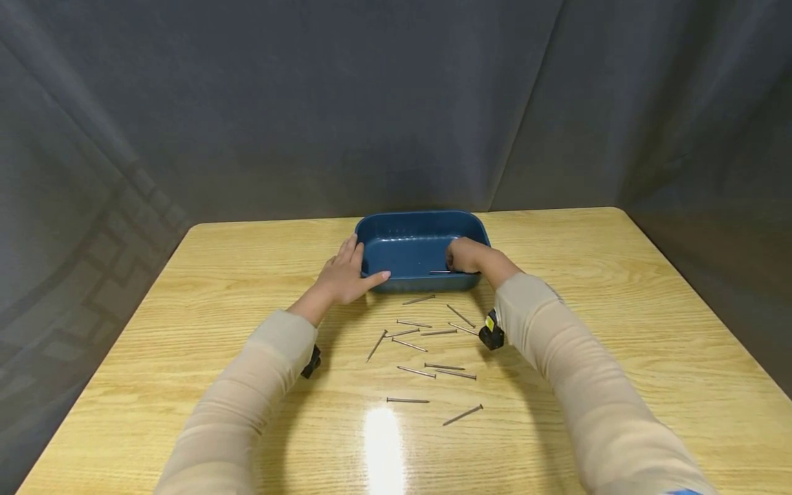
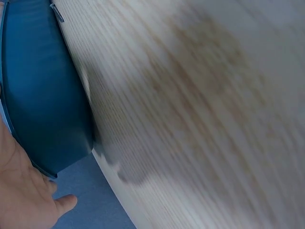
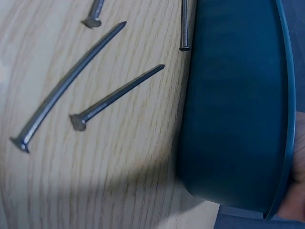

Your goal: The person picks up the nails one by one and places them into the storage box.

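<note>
Twelve loose nails [image 1: 427,343] lie scattered on the wooden table [image 1: 619,330], all on the person's side of the fingers, between the two forearms; the nearest two sit by the bright glare on the tabletop, and the farthest one lies just short of the tray's near wall. Beyond them stands a single blue tray [image 1: 408,240], a shallow rounded rectangle, set flat on the table. One more nail [image 1: 441,271] rests inside the tray on its floor, just at the tips of the right hand's fingers. The left hand [image 1: 344,275] rests against the tray's left near corner, palm on the outer wall, fingers straight and lying up along the rim, thumb stretched out along the near wall; it grips nothing. The right hand [image 1: 465,256] reaches over the tray's near right wall with wrist bent down and fingers curled inward over the tray floor, next to the inner nail; whether they pinch it cannot be told. Both forearms wear beige sleeves and angle inward towards the tray.
</note>
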